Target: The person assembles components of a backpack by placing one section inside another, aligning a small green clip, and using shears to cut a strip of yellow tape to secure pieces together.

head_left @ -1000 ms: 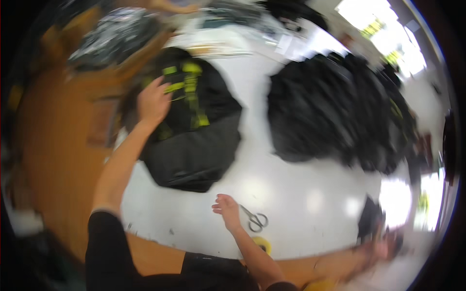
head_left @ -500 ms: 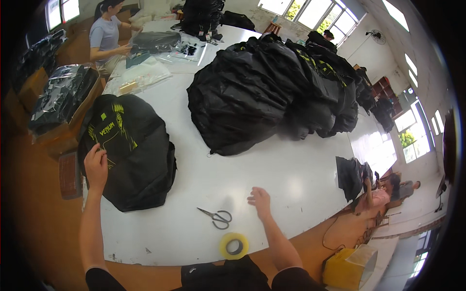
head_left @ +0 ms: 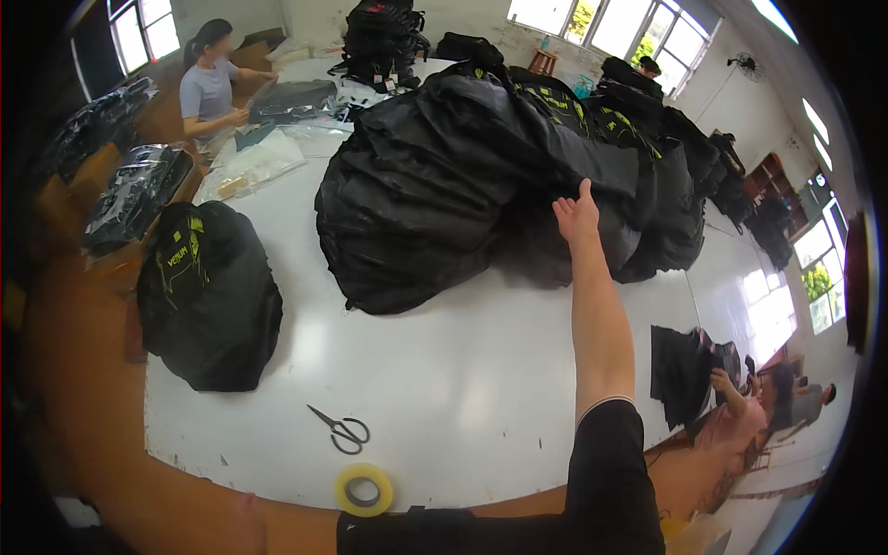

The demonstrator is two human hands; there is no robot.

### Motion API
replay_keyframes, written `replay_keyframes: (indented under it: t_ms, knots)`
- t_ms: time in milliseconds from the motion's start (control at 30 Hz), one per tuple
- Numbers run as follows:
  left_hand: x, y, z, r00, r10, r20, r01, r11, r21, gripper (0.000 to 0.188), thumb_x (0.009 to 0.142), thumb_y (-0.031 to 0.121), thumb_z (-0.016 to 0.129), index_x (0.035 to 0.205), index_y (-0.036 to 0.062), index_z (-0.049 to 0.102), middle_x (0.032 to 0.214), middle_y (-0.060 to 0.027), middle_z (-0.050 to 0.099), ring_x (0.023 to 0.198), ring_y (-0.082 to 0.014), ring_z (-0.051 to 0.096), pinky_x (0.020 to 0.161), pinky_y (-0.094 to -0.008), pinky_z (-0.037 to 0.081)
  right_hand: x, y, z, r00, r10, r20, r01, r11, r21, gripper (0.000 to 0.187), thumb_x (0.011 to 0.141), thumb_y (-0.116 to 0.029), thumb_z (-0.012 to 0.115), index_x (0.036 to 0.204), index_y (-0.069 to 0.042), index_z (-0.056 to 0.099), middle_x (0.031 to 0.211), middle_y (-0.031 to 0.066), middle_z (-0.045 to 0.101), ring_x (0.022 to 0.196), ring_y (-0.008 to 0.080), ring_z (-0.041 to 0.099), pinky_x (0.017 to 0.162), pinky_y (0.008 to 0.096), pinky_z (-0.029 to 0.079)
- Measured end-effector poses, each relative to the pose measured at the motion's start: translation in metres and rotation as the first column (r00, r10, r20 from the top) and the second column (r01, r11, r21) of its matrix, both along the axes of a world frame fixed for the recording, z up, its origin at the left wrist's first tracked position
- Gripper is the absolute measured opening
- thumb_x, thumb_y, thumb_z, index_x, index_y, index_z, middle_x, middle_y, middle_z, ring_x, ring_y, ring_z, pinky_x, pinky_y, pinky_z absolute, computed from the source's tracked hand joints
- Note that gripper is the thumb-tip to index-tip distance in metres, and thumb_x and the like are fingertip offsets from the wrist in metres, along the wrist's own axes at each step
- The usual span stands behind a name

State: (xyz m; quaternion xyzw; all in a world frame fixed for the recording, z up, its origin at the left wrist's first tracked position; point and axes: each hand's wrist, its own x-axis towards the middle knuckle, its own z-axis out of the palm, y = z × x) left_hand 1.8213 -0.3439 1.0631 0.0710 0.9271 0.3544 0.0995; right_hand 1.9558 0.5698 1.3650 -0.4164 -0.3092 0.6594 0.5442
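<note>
Right of centre, our empty right hand (head_left: 578, 217) hangs, fingers spread, near wrinkled, bulging black bags (head_left: 416, 185) on the glossy counter (head_left: 425, 398); our left hand's state we cannot tell.

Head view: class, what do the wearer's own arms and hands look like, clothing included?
The bare right hand wears no glove, and no watch or bracelet shows on the slim, uncovered forearm. Above it is a short, plain black cloth sleeve with a thin pale edge at its hem. The left hand cannot be made out here.
</note>
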Motion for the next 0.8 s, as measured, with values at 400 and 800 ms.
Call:
replay_keyframes:
  t_ms: [400, 800]
  knots:
    - [0.19, -0.06, -0.014, 0.882, 0.053, 0.469, 0.09, 0.956, -0.278, 0.036, 0.089, 0.029, 0.062, 0.098, -0.0058, 0.065, 0.086, -0.0156, 0.067, 0.076, -0.0252, 0.06, 0.068, -0.0409, 0.049, 0.021, 0.051, -0.005, 0.938, -0.02, -0.346, -0.022, 0.993, -0.117, 0.037, 0.093, -0.039, 0.061, 0.115, -0.009, 0.058, 0.115, 0.0082, 0.061, 0.106, 0.0282, 0.057, 0.088, 0.0465, 0.052]
    - [0.132, 0.059, 0.007, 0.726, 0.103, 0.68, -0.172, 0.984, 0.035, 0.022, 0.085, 0.021, 0.06, 0.093, 0.0015, 0.064, 0.076, -0.006, 0.061, 0.067, -0.0148, 0.059, 0.057, -0.0255, 0.047, 0.053, 0.072, 0.04, 0.79, -0.003, -0.614, 0.026, 0.999, 0.028, 0.022, 0.095, -0.006, 0.043, 0.113, 0.007, 0.043, 0.111, 0.0245, 0.055, 0.097, 0.0402, 0.061, 0.079, 0.0534, 0.059]
